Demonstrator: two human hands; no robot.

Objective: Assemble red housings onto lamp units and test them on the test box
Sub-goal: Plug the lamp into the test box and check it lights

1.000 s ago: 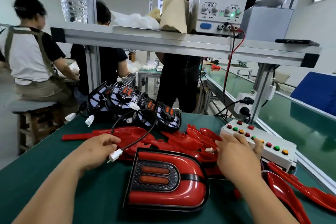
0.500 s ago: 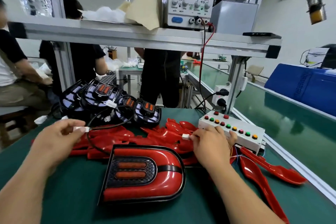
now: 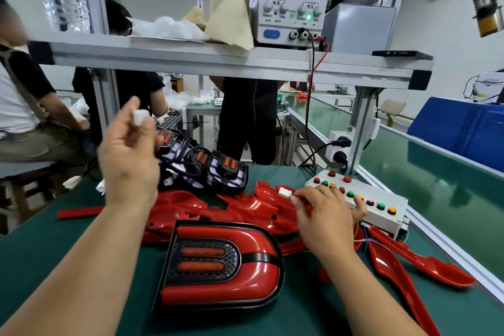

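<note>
The test box (image 3: 381, 219), a white case with a row of coloured buttons along its top, lay on the green table (image 3: 54, 254). Just left of the box's near end the right hand (image 3: 324, 213) rested low over the table. Its thumb and forefinger pinched a small white connector (image 3: 285, 193) that pointed away from the box, and its outer fingers reached the box's near side. Well to the left of the box and higher than it, the left hand (image 3: 128, 161) was held up in the air with its fingers bent. It pinched a second white connector (image 3: 140, 116) between thumb and fingertips, though the hand was blurred and the grip could not be read more finely. Left of the box and nearer the person lay the assembled lamp (image 3: 218, 264), flat on the table with its red housing fitted and its two orange strips facing up. Between that lamp and the box spread a heap of loose red housings (image 3: 245, 209), and a few more lay on the person's side of the box. Left of the box and farther back stood a row of black lamp units (image 3: 218, 169), leaning one on another. Above the box, on the shelf (image 3: 218, 61), the power supply (image 3: 294, 0) showed 0.000 in green and 12.0 in red. A red lead (image 3: 309, 95) hung from it down behind the box.
</note>
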